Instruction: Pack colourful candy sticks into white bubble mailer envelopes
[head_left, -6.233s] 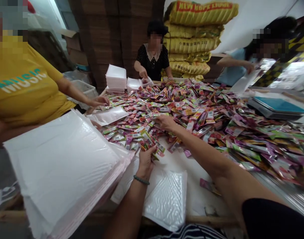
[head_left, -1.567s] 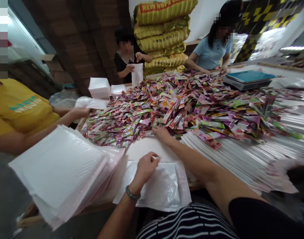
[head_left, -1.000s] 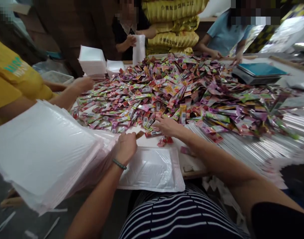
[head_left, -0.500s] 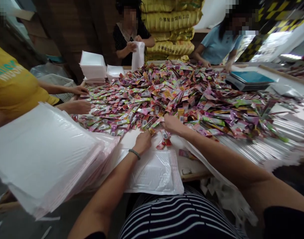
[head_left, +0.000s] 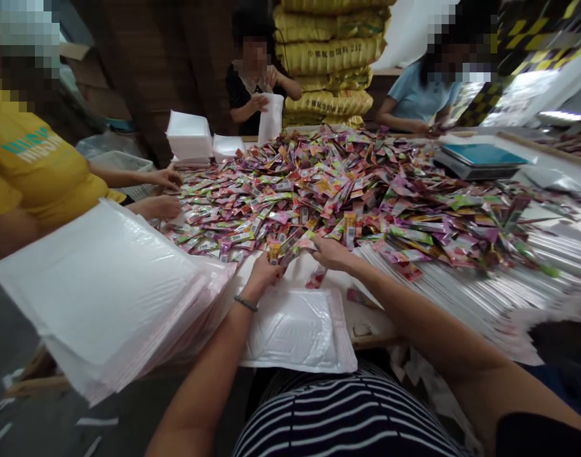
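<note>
Several small glossy packets (head_left: pixel 273 251) stand bunched in our left hand (head_left: pixel 263 271), its fingers closed around their lower part so that the printed ends poke up above the grip. We judge that holding them upright like this keeps the bunch together with one hand, leaving the other free to pick. Our right hand (head_left: pixel 335 254) reaches in from the other side, thumb and fingers pinching the near end of a green-and-pink packet (head_left: pixel 305 241). That packet points away from the fingertips toward the left hand's bunch, and the two hands are only a little apart.

Just beyond our fingers spreads a broad heap of packets (head_left: pixel 328 184); working at its near edge probably shortens our reach. One loose red packet (head_left: pixel 315 277) lies below the right hand, apart from the fingers, on the white table (head_left: pixel 378 322). Closer to our body, a padded white mailer (head_left: pixel 290 330) lies flat beneath our left wrist, overhanging the table's near edge, perhaps to be handy. To our left leans a thick stack of mailers (head_left: pixel 94 279), likely set aside there within arm's length.
</note>
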### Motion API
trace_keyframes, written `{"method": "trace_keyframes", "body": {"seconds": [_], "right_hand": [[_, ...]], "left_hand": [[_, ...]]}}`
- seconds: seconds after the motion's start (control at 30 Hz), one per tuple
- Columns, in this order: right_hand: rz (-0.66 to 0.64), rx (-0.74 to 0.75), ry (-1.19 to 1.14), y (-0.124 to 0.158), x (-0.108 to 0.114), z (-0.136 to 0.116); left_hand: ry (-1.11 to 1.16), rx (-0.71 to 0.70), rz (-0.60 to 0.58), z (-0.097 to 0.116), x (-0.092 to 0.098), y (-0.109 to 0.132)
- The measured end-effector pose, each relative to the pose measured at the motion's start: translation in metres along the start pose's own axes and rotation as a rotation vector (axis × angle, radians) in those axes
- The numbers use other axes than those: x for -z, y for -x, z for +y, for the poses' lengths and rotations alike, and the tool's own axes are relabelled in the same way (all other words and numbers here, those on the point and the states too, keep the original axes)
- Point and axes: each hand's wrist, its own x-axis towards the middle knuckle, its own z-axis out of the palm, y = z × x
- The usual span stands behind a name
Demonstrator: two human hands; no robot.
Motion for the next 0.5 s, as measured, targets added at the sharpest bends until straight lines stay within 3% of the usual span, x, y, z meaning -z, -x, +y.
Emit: {"method": "trace_keyframes", "body": {"seconds": [0.13,0.23,0.33,0.5], "right_hand": [[-0.072,0.226,0.111,0.010,-0.021,0.003],[-0.085,0.275,0.149,0.011,-0.038,0.002],[-0.057,0.194,0.129,0.007,-0.042,0.001],[0.013,-0.028,0.119,0.004,-0.030,0.006]], "left_hand": [[0.263,0.065,-0.069,-0.004,0.006,0.000],[0.381,0.071,-0.069,-0.005,0.010,0.000],[0.470,0.074,-0.047,-0.008,0.013,0.001],[0.594,0.041,0.062,-0.017,0.011,-0.002]]}}
